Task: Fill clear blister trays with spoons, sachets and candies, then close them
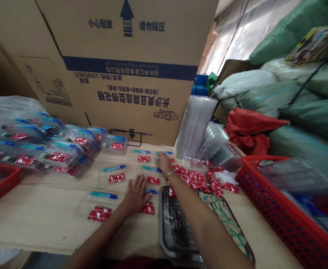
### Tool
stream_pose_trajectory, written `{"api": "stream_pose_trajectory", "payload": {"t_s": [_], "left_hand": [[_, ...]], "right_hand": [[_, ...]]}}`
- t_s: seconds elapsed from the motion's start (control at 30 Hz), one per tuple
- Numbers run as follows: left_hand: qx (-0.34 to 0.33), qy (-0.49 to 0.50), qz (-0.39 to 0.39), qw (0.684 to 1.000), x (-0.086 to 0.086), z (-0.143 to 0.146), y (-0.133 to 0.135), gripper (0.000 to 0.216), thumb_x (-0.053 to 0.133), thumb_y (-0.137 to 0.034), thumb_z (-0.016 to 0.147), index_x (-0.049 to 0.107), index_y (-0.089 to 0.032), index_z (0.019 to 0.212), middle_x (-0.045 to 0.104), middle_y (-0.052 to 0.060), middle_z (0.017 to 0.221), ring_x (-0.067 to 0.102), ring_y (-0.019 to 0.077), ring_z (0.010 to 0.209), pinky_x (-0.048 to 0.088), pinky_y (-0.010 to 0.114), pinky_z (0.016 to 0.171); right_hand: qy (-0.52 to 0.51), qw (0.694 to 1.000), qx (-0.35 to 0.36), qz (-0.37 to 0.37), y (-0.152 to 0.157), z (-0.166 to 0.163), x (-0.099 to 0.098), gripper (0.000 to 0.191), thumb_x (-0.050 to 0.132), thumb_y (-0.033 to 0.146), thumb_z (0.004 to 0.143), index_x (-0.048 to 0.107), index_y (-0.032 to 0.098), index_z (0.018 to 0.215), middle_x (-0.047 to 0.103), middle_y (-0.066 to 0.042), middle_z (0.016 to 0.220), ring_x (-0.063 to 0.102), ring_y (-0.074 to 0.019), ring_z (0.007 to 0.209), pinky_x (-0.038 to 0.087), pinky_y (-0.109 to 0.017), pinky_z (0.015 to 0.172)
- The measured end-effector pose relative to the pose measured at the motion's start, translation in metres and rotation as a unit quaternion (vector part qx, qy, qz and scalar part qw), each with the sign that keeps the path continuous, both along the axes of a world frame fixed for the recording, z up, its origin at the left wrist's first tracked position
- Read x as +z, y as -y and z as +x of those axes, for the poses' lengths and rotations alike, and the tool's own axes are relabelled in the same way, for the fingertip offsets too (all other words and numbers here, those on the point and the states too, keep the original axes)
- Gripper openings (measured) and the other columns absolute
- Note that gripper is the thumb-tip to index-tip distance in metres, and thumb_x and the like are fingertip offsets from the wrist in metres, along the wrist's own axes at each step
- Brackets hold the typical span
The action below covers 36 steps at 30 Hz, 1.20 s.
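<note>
My left hand (pixel 136 194) lies palm down with its fingers spread, over a clear plastic tray holding a blue pen (pixel 151 191) and a red dotted packet (pixel 147 208). Farther back, my right hand (pixel 165 164) reaches down with bent fingers at the back-right tray, close to a blue pen (pixel 165 152) and a red packet (pixel 172 160). What its fingertips hold, if anything, is hidden. Around the hands, more clear trays each carry a pen and a packet, such as the red packet (pixel 99 213) at front left.
A dark tray (pixel 162 224) with green-and-cream pieces sits under my right forearm. Behind it spreads a heap of red packets (pixel 194 178). Filled clear boxes (pixel 60 153) pile up at left. A large carton (pixel 124 97) stands behind; a red basket (pixel 275 209) is at right, beside stacked clear trays (pixel 194 125).
</note>
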<state>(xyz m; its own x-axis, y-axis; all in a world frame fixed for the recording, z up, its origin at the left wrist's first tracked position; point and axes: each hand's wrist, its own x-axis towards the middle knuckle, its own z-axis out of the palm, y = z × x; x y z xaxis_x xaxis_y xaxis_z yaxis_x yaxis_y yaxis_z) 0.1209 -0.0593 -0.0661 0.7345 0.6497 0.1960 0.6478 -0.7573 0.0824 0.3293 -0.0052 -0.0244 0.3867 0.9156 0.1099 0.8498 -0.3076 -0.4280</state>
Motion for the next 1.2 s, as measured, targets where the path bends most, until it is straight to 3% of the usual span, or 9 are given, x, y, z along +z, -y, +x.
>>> {"api": "stream_pose_trajectory", "payload": {"t_s": [0.1, 0.23, 0.33, 0.47, 0.6, 0.83, 0.9, 1.07, 1.2], "left_hand": [[0.003, -0.004, -0.006, 1.000, 0.005, -0.001, -0.001, 0.057, 0.042, -0.044, 0.089, 0.042, -0.014, 0.137, 0.037, 0.017, 0.145, 0.033, 0.0348, 0.134, 0.031, 0.059, 0.103], [-0.012, 0.033, -0.001, 0.999, 0.026, 0.014, 0.012, 0.047, 0.050, -0.034, 0.086, 0.050, -0.015, 0.130, 0.044, 0.017, 0.141, 0.036, 0.0357, 0.130, 0.028, 0.057, 0.103], [-0.118, 0.057, -0.069, 0.989, 0.043, 0.043, 0.043, 0.023, 0.048, -0.023, 0.087, 0.067, -0.017, 0.099, 0.066, 0.012, 0.106, 0.054, 0.0273, 0.106, 0.039, 0.043, 0.094], [-0.225, 0.023, -0.212, 0.951, 0.048, 0.091, 0.089, 0.016, 0.053, -0.020, 0.084, 0.067, -0.015, 0.077, 0.065, 0.010, 0.089, 0.055, 0.0242, 0.094, 0.040, 0.038, 0.087], [-0.188, 0.023, -0.277, 0.942, 0.035, 0.115, 0.103, 0.009, 0.058, -0.014, 0.077, 0.067, -0.012, 0.076, 0.064, 0.013, 0.093, 0.055, 0.0280, 0.097, 0.041, 0.040, 0.085], [-0.154, 0.094, -0.364, 0.914, 0.014, 0.107, 0.102, 0.011, 0.054, -0.005, 0.071, 0.062, -0.012, 0.071, 0.063, 0.003, 0.071, 0.057, 0.0146, 0.069, 0.044, 0.024, 0.064], [-0.107, 0.163, -0.448, 0.872, 0.009, 0.101, 0.107, 0.008, 0.058, -0.010, 0.070, 0.062, -0.012, 0.076, 0.062, 0.001, 0.066, 0.056, 0.0121, 0.061, 0.044, 0.022, 0.058], [0.024, 0.342, -0.696, 0.631, 0.008, 0.093, 0.117, 0.024, 0.076, -0.025, 0.053, 0.064, -0.013, 0.071, 0.062, -0.001, 0.061, 0.054, 0.0097, 0.052, 0.044, 0.022, 0.055], [0.062, 0.372, -0.715, 0.589, 0.018, 0.094, 0.120, 0.026, 0.080, -0.028, 0.049, 0.065, -0.013, 0.063, 0.064, -0.001, 0.057, 0.054, 0.0085, 0.050, 0.043, 0.021, 0.054]], "right_hand": [[-0.022, 0.999, 0.028, 0.033, 0.035, 0.006, 0.014, 0.017, 0.052, 0.020, 0.087, 0.062, 0.014, 0.100, 0.060, -0.010, 0.109, 0.056, -0.0163, 0.097, 0.041, -0.026, 0.085], [-0.068, 0.994, 0.076, 0.025, 0.122, 0.027, 0.023, 0.011, 0.053, 0.019, 0.085, 0.064, 0.017, 0.084, 0.066, -0.002, 0.085, 0.058, -0.0131, 0.080, 0.041, -0.021, 0.074], [-0.095, 0.993, 0.066, 0.001, 0.201, 0.034, 0.021, 0.015, 0.050, 0.019, 0.084, 0.063, 0.017, 0.076, 0.065, 0.000, 0.070, 0.058, -0.0128, 0.065, 0.039, -0.021, 0.062], [-0.095, 0.992, 0.007, -0.083, 0.277, 0.019, 0.009, 0.014, 0.052, 0.018, 0.080, 0.064, 0.018, 0.073, 0.066, -0.002, 0.070, 0.059, -0.0158, 0.065, 0.036, -0.023, 0.059], [-0.052, 0.989, -0.054, -0.127, 0.301, -0.007, -0.006, 0.008, 0.054, 0.018, 0.078, 0.062, 0.017, 0.078, 0.064, -0.008, 0.088, 0.060, -0.0190, 0.077, 0.037, -0.026, 0.065], [-0.259, 0.963, -0.066, 0.023, 0.296, -0.007, -0.030, 0.004, 0.055, 0.017, 0.070, 0.052, 0.019, 0.070, 0.055, 0.001, 0.068, 0.052, -0.0151, 0.065, 0.036, -0.025, 0.060], [-0.385, 0.916, -0.068, 0.087, 0.293, -0.004, -0.034, 0.012, 0.060, 0.028, 0.070, 0.052, 0.019, 0.070, 0.053, 0.002, 0.064, 0.051, -0.0141, 0.061, 0.038, -0.025, 0.057], [-0.577, 0.800, -0.109, 0.128, 0.284, -0.006, -0.031, 0.042, 0.075, 0.046, 0.058, 0.058, 0.019, 0.086, 0.059, 0.002, 0.069, 0.059, -0.0156, 0.061, 0.043, -0.025, 0.054], [-0.544, 0.812, -0.132, 0.164, 0.279, -0.012, -0.031, 0.040, 0.071, 0.054, 0.063, 0.064, 0.016, 0.073, 0.062, -0.002, 0.061, 0.057, -0.0147, 0.056, 0.042, -0.024, 0.052]]}}
